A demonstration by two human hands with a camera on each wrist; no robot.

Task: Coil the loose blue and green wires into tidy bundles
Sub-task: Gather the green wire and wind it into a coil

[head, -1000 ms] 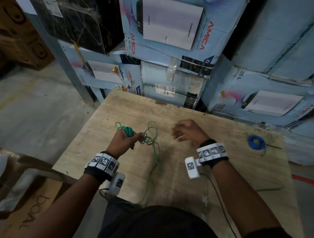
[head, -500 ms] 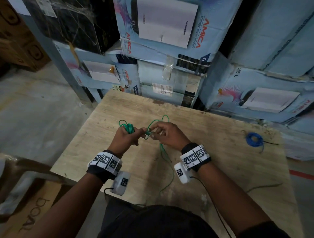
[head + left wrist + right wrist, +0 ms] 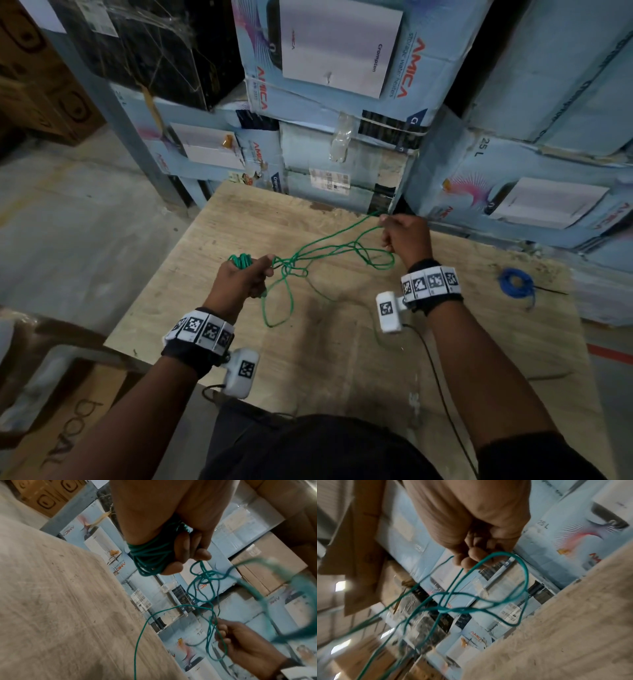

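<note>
My left hand [image 3: 245, 274] grips a small bundle of coiled green wire [image 3: 240, 261] above the wooden table [image 3: 342, 359]; in the left wrist view the green coil [image 3: 149, 555] lies wrapped under the curled fingers [image 3: 185, 547]. From it the loose green wire [image 3: 329, 248] runs in tangled loops up to my right hand [image 3: 402, 236], which pinches strands near the table's far edge. The right wrist view shows the fingertips [image 3: 476, 557] closed on the green wire [image 3: 489, 557]. A coiled blue wire [image 3: 515, 282] lies on the table at the right, apart from both hands.
Stacked light-blue cartons [image 3: 342, 85] stand right behind the table's far edge. A grey metal post [image 3: 113, 113] rises at the left, with brown boxes [image 3: 37, 85] behind it. Concrete floor [image 3: 68, 222] lies left of the table. A black cable [image 3: 442, 394] trails from my right wrist.
My right hand reached the tangle beside the left hand, took hold of strands and pulled them up and to the right, stretching the loops out. The left hand kept its coil.
</note>
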